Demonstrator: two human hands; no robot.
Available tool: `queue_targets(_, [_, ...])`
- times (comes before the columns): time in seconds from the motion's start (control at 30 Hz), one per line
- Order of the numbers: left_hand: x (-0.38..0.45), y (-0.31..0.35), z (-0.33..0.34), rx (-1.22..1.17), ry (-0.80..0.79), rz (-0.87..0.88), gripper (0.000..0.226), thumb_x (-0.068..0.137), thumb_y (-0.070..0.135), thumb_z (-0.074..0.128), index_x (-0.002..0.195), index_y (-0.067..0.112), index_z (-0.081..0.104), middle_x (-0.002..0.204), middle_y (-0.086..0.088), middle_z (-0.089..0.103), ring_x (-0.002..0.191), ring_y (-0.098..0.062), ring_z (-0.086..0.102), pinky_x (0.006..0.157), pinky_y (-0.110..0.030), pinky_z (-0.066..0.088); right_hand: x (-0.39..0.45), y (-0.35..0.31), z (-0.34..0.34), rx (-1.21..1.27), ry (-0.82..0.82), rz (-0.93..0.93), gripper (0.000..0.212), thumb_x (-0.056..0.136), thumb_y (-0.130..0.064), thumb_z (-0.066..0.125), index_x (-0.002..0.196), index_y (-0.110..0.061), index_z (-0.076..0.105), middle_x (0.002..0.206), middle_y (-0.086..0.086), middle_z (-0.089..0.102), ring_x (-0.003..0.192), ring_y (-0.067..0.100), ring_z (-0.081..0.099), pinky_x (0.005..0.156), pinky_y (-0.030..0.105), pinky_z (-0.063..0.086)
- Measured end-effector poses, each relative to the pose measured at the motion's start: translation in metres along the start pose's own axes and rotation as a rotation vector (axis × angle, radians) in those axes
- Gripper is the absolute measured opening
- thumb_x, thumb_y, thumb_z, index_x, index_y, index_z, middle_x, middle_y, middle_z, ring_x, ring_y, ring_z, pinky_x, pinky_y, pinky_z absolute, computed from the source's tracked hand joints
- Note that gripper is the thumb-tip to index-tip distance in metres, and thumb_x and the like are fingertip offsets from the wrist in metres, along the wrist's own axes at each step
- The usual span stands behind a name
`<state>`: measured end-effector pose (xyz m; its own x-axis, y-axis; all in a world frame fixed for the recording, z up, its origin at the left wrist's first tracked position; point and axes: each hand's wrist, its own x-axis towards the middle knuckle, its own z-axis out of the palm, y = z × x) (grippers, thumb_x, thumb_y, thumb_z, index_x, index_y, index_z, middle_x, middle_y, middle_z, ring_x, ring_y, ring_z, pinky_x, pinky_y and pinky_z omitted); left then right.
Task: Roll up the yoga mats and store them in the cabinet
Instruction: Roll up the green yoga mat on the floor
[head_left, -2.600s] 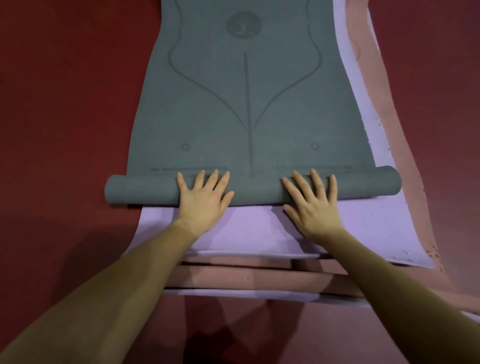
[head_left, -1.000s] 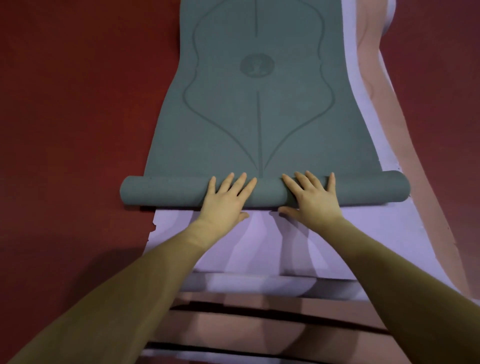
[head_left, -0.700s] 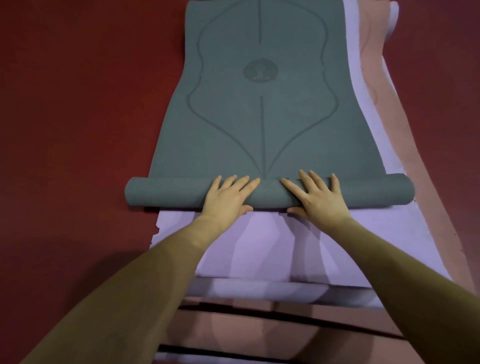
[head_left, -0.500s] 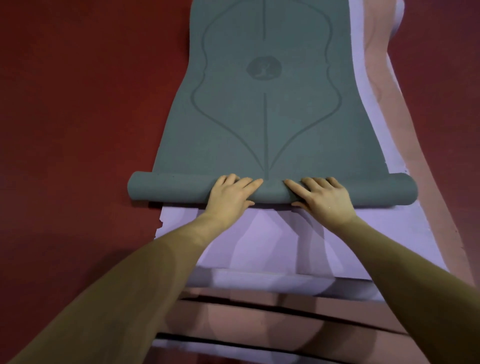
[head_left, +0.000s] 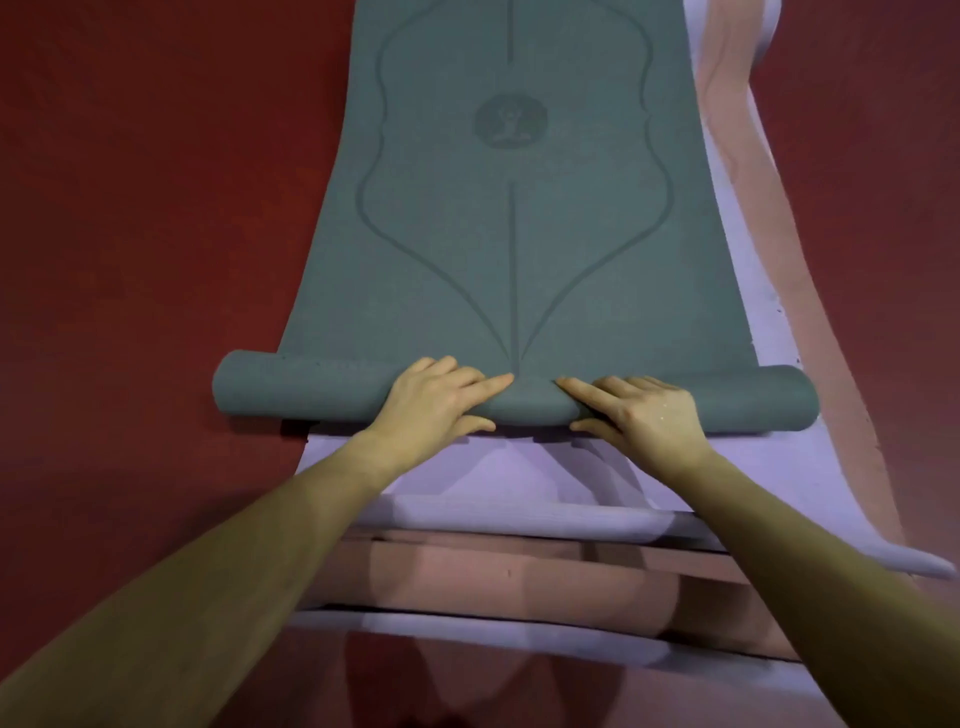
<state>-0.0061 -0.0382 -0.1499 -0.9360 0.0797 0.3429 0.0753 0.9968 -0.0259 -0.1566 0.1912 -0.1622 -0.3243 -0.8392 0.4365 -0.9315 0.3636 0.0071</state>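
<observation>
The green mat (head_left: 509, 234) lay on the lilac mat (head_left: 519, 467), its near end rolled. Left hand (head_left: 431, 405) and right hand (head_left: 644, 415) gripped the roll's middle, fingers curled over it. Advice: spread the hands toward the roll's ends, keeping edges aligned and the roll tight.

Exercise studio: stacked yoga mats (head_left: 519, 249) on red floor (head_left: 156, 208).

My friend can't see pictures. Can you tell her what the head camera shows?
Two hands, the left hand and right hand, grip the rolled end of a grey-green yoga mat. It lies on a purple mat and a pink mat, all on a red floor.
</observation>
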Motion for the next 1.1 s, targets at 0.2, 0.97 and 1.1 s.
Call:
queue_targets(0.2, [-0.033,0.028,-0.013,-0.068,0.016,0.016,0.054,0.078,0.054,0.049,0.121,0.026,0.066,0.086,0.008,0.068,0.068,-0.019,0.058,0.064,-0.026,0.031,-0.033,-0.023,-0.024,0.048,-0.044,0.005,0.047,0.082,-0.056,0.048,0.114,-0.03,0.07,0.076,-0.004,0.067,0.058,0.023,0.064,0.049,0.025,0.047])
queue_targets(0.97, [-0.05,0.065,-0.007,0.056,-0.265,-0.236,0.055,0.086,0.046,0.035,0.126,0.021,0.063,0.128,-0.002,0.062,0.111,-0.03,0.062,0.093,-0.049,0.048,-0.048,-0.059,-0.015,-0.038,-0.266,0.271,0.052,0.094,-0.049,0.033,0.134,-0.025,0.054,0.135,0.009,0.055,0.125,0.032,0.05,0.105,0.053,0.028])
queue_targets(1.1, [-0.062,0.093,-0.01,0.06,-0.278,-0.418,0.053,0.09,0.038,0.033,0.134,0.021,0.056,0.138,-0.003,0.054,0.125,-0.034,0.051,0.1,-0.056,0.04,-0.02,-0.047,-0.005,-0.031,-0.353,0.336,0.052,0.093,-0.049,0.03,0.127,-0.023,0.061,0.129,0.011,0.06,0.119,0.034,0.056,0.101,0.06,0.033])
